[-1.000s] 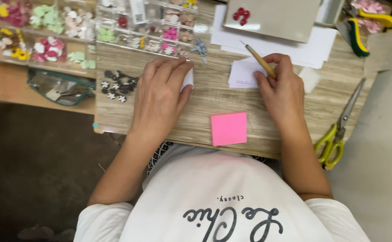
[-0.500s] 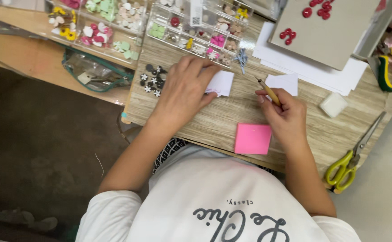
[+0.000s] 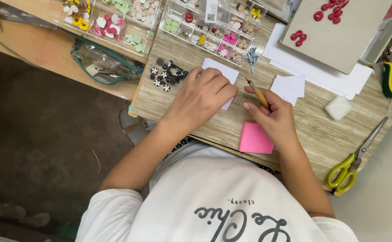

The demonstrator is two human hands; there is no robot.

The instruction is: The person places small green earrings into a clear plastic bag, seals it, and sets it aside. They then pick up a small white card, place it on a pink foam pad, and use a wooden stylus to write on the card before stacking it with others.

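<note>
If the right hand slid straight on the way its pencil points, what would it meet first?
Probably the left hand: the right hand holds a pencil whose tip aims up-left, just beside the left knuckles resting on the white paper. If it passed them, the bead box lies beyond.

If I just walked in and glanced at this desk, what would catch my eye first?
Probably the bright pink notepad at the desk's near edge, just below the right hand, which holds a pencil. The left hand presses on a white card mid-desk. Clear bead trays full of colourful pieces line the far side, and yellow-green scissors lie at the right edge.
</note>
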